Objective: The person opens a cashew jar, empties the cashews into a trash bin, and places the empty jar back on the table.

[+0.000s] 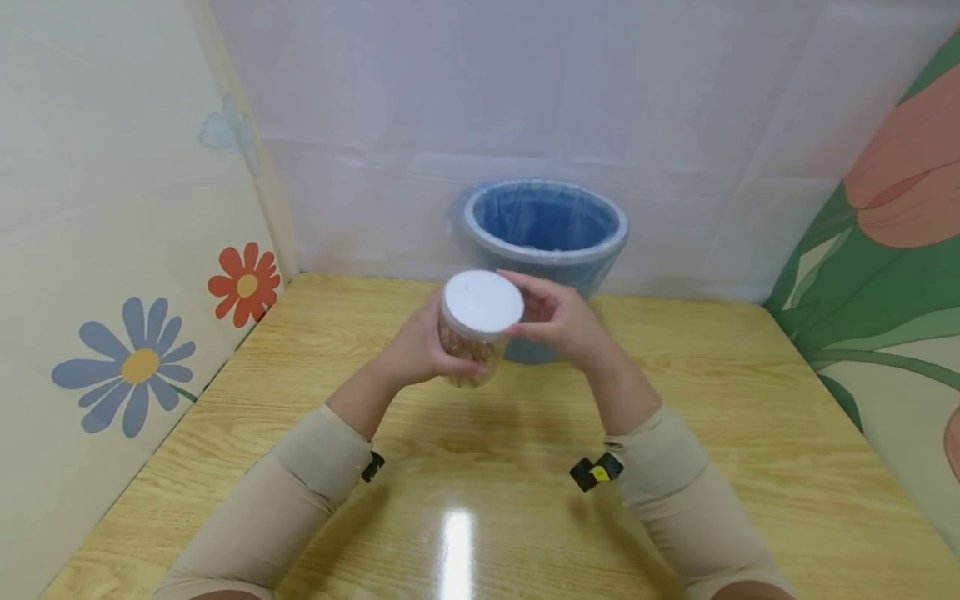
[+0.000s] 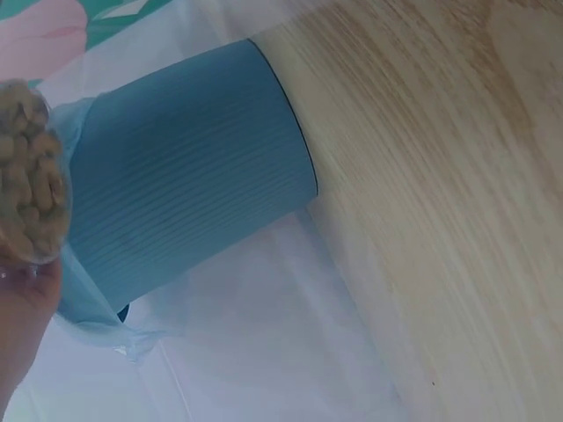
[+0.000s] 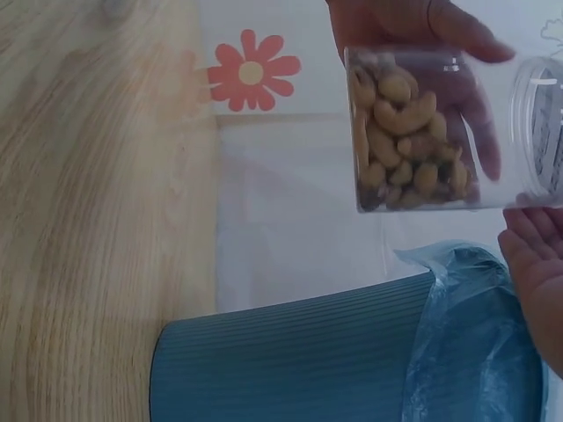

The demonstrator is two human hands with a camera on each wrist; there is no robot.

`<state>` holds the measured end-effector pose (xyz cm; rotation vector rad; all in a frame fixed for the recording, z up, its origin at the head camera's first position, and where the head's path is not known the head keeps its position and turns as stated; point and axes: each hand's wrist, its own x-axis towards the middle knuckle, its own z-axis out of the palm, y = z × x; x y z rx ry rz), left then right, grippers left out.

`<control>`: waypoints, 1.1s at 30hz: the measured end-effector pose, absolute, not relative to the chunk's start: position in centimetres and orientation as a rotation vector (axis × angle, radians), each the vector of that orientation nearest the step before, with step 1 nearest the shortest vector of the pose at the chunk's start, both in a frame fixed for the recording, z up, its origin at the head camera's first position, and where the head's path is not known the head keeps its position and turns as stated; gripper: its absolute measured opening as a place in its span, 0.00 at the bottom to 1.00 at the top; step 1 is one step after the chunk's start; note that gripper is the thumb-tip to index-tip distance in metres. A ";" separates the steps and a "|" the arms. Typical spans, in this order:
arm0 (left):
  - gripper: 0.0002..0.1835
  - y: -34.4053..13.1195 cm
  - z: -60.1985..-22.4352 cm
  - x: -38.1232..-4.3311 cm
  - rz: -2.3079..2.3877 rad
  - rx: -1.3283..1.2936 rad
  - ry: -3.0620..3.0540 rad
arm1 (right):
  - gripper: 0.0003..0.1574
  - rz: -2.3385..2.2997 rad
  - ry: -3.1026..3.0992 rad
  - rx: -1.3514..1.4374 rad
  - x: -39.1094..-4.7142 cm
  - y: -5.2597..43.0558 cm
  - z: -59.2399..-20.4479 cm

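Gripping a jar (image 3: pixel 503 127) in left hand (image 1: pixel 411 346), pinching its lid (image 1: pixel 483 302) in right hand (image 1: pixel 576 329), over wooden table (image 1: pixel 491 454) between flowered walls (image 1: pixel 97 217).

Jar (image 1: pixel 491 350) above table (image 1: pixel 420 450), before bin (image 1: pixel 585 271); nuts (image 3: pixel 405 145) in jar, lid (image 1: pixel 483 302) on top; bin on table.

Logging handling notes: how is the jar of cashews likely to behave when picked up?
The clear jar seems stiff, its sides straight under the left hand. Its smooth, glossy wall may be slippery. The cashews fill only part of it, so they would probably shift when tilted.
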<state>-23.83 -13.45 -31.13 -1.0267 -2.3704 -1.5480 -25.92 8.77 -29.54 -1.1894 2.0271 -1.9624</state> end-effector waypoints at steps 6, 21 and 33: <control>0.58 -14.0 -32.3 -25.1 -1.656 -1.232 -2.341 | 0.47 -1.895 1.910 -1.341 -26.4 9.5 -29.7; 0.58 -13.8 -32.0 -25.0 -1.784 -1.427 -2.288 | 0.48 -1.838 1.734 -1.443 -26.5 10.0 -29.6; 0.56 -12.8 -30.2 -22.9 -1.565 -0.998 -2.404 | 0.59 -2.037 1.854 -1.284 -25.9 9.3 -29.2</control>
